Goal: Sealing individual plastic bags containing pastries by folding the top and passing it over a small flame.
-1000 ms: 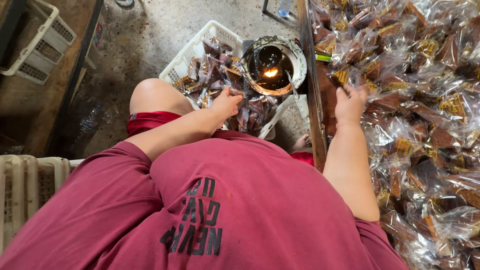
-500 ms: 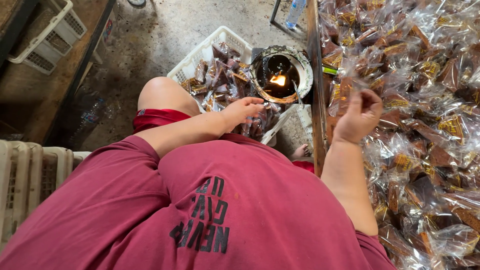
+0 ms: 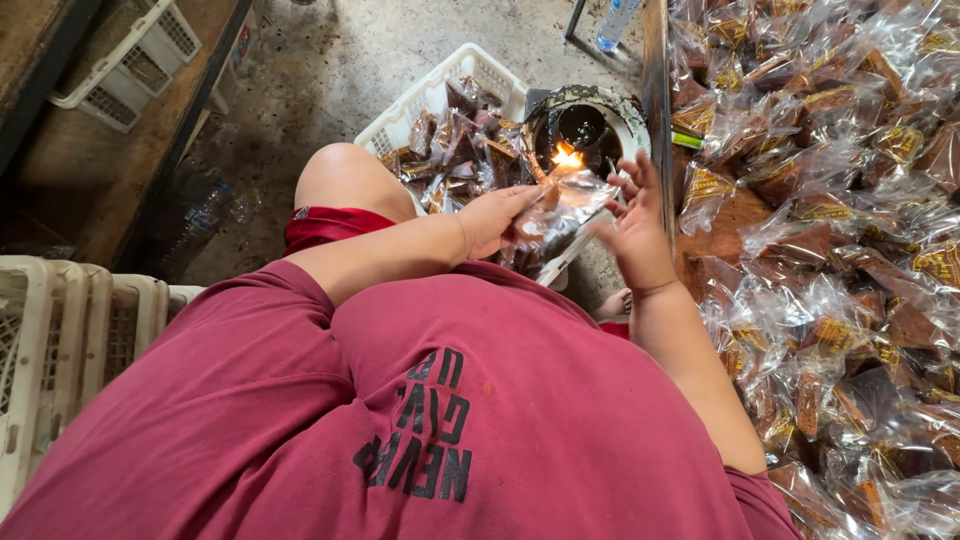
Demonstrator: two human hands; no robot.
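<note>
Both my hands hold a clear plastic packet (image 3: 562, 205) with a brown piece inside, just in front of a small flame (image 3: 567, 156) burning in a round dark pot (image 3: 590, 125). My left hand (image 3: 497, 218) grips the packet's left end. My right hand (image 3: 632, 222) pinches its right end, with the other fingers spread. The packet's open edge lies close to the flame. Below them a white plastic basket (image 3: 432, 98) on the floor holds several sealed brown packets.
A wooden table (image 3: 735, 215) on the right is heaped with several clear packets of brown pieces (image 3: 840, 230). A plastic bottle (image 3: 616, 20) stands on the concrete floor at the top. White crates (image 3: 60, 340) stand at the left, another white basket (image 3: 125, 65) on a shelf.
My right hand has left the heap on the table and come over to the flame with a packet. My left hand has risen from the basket and taken the packet's other end.
</note>
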